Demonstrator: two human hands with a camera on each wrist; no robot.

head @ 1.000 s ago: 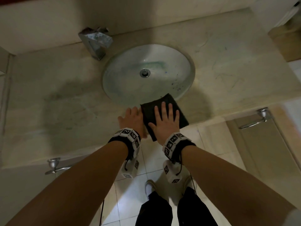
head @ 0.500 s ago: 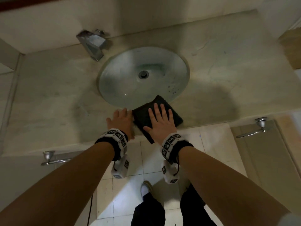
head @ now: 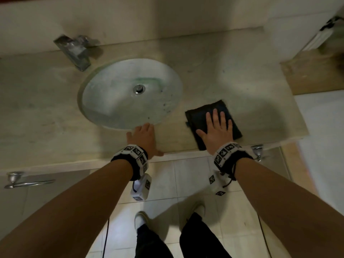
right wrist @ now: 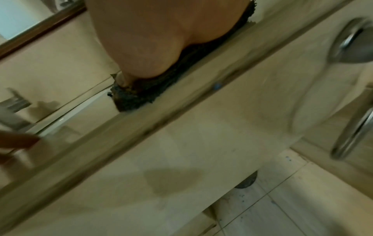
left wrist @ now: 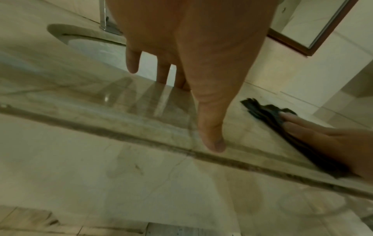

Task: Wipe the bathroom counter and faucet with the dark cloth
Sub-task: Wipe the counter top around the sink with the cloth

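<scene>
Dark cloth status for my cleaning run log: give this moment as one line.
dark cloth: flat on counter, right of sink | right hand: presses it | left hand: rests on counter | faucet: untouched

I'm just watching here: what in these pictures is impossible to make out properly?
- Faucet: smeared by motion blur in the head view; in the left wrist view the left hand hides most of it.
- Cloth: its middle lies under the right hand in the head view; the palm covers most of it in the right wrist view.
- Counter: its left end is cut off by the head view's edge.
- Left fingertips: hidden behind the hand in the left wrist view.
</scene>
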